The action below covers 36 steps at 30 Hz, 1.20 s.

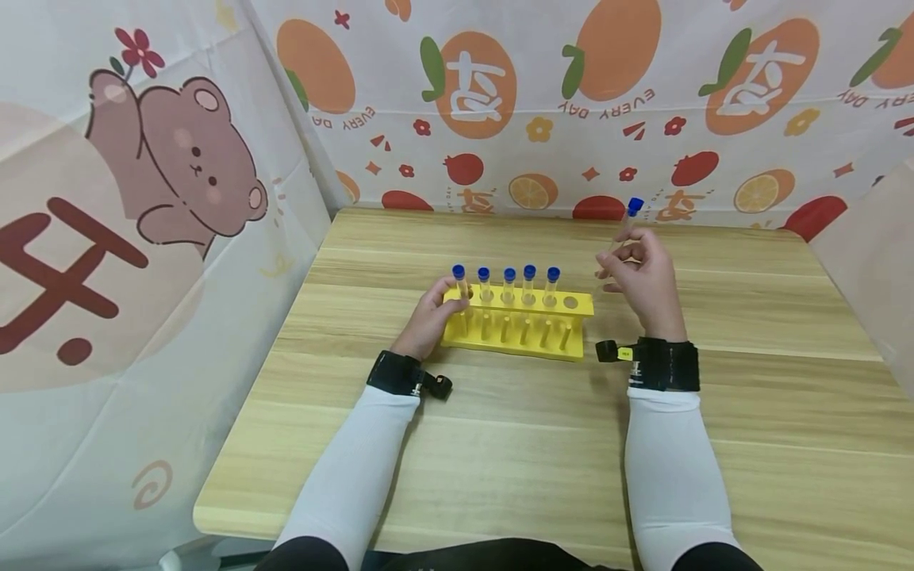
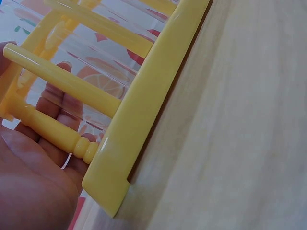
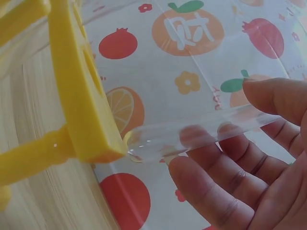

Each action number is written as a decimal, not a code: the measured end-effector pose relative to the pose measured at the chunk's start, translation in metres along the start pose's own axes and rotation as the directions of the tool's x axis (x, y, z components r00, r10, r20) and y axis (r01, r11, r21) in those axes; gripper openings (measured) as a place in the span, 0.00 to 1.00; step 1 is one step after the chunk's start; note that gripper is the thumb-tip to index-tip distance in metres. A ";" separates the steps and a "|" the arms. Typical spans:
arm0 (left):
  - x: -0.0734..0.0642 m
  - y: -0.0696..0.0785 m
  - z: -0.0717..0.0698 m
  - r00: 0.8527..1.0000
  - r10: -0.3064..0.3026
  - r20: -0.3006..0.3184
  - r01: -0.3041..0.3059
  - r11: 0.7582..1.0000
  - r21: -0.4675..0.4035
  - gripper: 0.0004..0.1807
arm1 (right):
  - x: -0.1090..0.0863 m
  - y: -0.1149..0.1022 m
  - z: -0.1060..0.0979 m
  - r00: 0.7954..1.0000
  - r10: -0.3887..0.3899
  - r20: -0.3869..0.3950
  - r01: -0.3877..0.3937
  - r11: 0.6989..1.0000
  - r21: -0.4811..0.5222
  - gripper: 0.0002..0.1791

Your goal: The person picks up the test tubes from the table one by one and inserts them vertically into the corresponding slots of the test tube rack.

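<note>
A yellow test tube rack [image 1: 512, 346] stands on the table. My left hand [image 1: 423, 319] grips its left end, with the thumb in front; in the left wrist view the fingers [image 2: 57, 108] reach behind the end post. Several clear test tubes with blue caps [image 1: 509, 275] stand upright in the rack, and the rightmost hole [image 1: 570, 302] has no tube. To the right of the rack, above the table, my right hand [image 1: 648, 281] holds another clear test tube [image 3: 160, 139] by its body, tilted, blue cap up. Its rounded bottom appears close beside the rack's top plate.
The wooden table [image 1: 521, 452] has a back edge just behind the rack. A fruit-printed cloth [image 1: 543, 135] hangs along the back, and a bear-printed cloth [image 1: 178, 159] hangs on the left. Black camera straps [image 1: 664, 365] circle both wrists.
</note>
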<state>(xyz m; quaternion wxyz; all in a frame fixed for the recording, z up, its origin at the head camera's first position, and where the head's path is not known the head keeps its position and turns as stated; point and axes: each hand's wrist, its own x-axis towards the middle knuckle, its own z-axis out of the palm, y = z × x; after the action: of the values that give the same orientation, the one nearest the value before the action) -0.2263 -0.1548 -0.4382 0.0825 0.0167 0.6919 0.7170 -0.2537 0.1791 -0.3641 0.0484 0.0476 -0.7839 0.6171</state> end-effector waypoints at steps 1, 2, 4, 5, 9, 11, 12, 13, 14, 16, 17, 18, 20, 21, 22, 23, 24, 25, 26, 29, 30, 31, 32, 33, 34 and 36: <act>0.000 0.000 0.000 1.000 0.002 0.000 -0.002 1.000 -0.001 0.14 | 0.000 -0.001 0.001 1.000 -0.003 0.004 0.003 1.000 -0.002 0.23; 0.000 0.000 0.000 1.000 0.004 0.000 -0.004 1.000 -0.003 0.14 | -0.001 -0.001 0.002 1.000 -0.005 0.007 0.005 1.000 -0.008 0.23; 0.000 0.000 0.001 1.000 0.016 0.004 -0.016 1.000 -0.009 0.13 | -0.001 -0.003 0.003 1.000 -0.009 0.013 0.010 1.000 -0.024 0.23; -0.001 0.000 0.001 1.000 0.023 0.006 -0.023 1.000 -0.011 0.13 | -0.002 -0.003 0.004 1.000 -0.013 0.017 0.014 0.999 -0.034 0.23; -0.001 0.000 0.001 0.999 0.048 0.010 -0.048 0.999 -0.016 0.12 | -0.003 -0.005 0.007 0.999 -0.037 0.037 0.039 0.997 -0.067 0.22; -0.001 0.001 0.002 0.999 0.051 0.009 -0.050 0.999 -0.016 0.12 | -0.004 -0.005 0.009 0.998 -0.044 0.050 0.047 0.996 -0.069 0.22; -0.002 0.001 0.002 0.999 0.051 0.008 -0.051 0.999 -0.015 0.12 | -0.004 -0.005 0.010 0.997 -0.045 0.056 0.049 0.996 -0.071 0.23; -0.002 0.001 0.002 0.999 0.050 0.007 -0.050 0.999 -0.015 0.12 | -0.004 -0.005 0.010 0.997 -0.047 0.064 0.052 0.996 -0.075 0.23; -0.002 0.001 0.002 0.999 0.050 0.006 -0.050 0.999 -0.016 0.12 | -0.004 -0.006 0.011 0.996 -0.046 0.072 0.051 0.996 -0.074 0.23; -0.001 0.000 0.001 0.999 0.048 0.006 -0.048 0.999 -0.016 0.12 | -0.003 -0.006 0.012 0.995 -0.043 0.085 0.049 0.996 -0.078 0.24; -0.001 0.000 0.001 0.999 0.046 0.005 -0.046 0.999 -0.016 0.12 | -0.003 -0.007 0.013 0.995 -0.042 0.092 0.050 0.996 -0.079 0.24; -0.001 0.000 0.001 0.999 0.046 0.005 -0.046 0.999 -0.017 0.12 | -0.004 -0.007 0.014 0.994 -0.042 0.099 0.050 0.995 -0.082 0.24; -0.001 0.000 0.001 0.999 0.045 0.006 -0.045 0.999 -0.019 0.12 | -0.004 -0.008 0.015 0.993 -0.042 0.110 0.051 0.995 -0.081 0.24; -0.001 0.000 0.001 0.999 0.044 0.006 -0.043 0.999 -0.018 0.12 | -0.004 -0.009 0.015 0.992 -0.045 0.115 0.054 0.995 -0.082 0.24; -0.001 0.000 0.001 0.999 0.044 0.007 -0.044 0.999 -0.018 0.12 | -0.005 -0.009 0.016 0.992 -0.049 0.119 0.059 0.995 -0.084 0.23; -0.001 0.000 0.001 0.999 0.045 0.007 -0.044 0.999 -0.019 0.12 | -0.005 -0.010 0.016 0.991 -0.052 0.124 0.063 0.994 -0.089 0.23; -0.001 0.000 0.001 0.999 0.046 0.007 -0.045 0.999 -0.019 0.12 | -0.006 -0.010 0.016 0.990 -0.055 0.127 0.067 0.993 -0.093 0.23; -0.001 0.000 0.001 0.999 0.047 0.009 -0.046 0.999 -0.019 0.12 | -0.006 -0.011 0.016 0.990 -0.057 0.132 0.071 0.992 -0.101 0.23; -0.001 0.000 0.001 0.999 0.048 0.010 -0.048 0.999 -0.018 0.12 | -0.006 -0.011 0.016 0.989 -0.058 0.136 0.073 0.991 -0.109 0.23; -0.001 0.000 0.001 0.999 0.049 0.014 -0.049 0.999 -0.017 0.12 | -0.007 -0.012 0.016 0.987 -0.052 0.154 0.073 0.988 -0.137 0.23; -0.001 0.000 0.001 0.999 0.049 0.014 -0.049 0.999 -0.017 0.12 | -0.007 -0.012 0.016 0.986 -0.050 0.161 0.074 0.986 -0.147 0.23; -0.001 0.000 0.001 0.999 0.047 0.014 -0.047 0.999 -0.015 0.12 | -0.007 -0.012 0.016 0.984 -0.047 0.169 0.074 0.985 -0.157 0.23; -0.001 0.000 0.001 0.999 0.046 0.012 -0.046 0.999 -0.013 0.12 | -0.007 -0.011 0.016 0.983 -0.046 0.177 0.075 0.984 -0.164 0.22; -0.001 0.000 0.001 0.999 0.043 0.010 -0.043 0.999 -0.012 0.12 | -0.007 -0.012 0.015 0.982 -0.045 0.185 0.077 0.983 -0.169 0.22; -0.001 0.000 0.000 0.999 0.041 0.008 -0.041 0.999 -0.011 0.12 | -0.007 -0.012 0.015 0.980 -0.045 0.193 0.080 0.981 -0.176 0.22; -0.001 0.000 0.000 0.999 0.039 0.007 -0.039 0.999 -0.013 0.12 | -0.006 -0.012 0.014 0.977 -0.051 0.209 0.091 0.978 -0.186 0.21</act>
<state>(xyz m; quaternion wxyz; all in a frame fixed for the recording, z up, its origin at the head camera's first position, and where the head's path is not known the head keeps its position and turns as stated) -0.2255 -0.1546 -0.4385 0.0711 0.0319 0.6866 0.7229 -0.2464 0.1626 -0.3571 -0.0054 0.1334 -0.8392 0.5272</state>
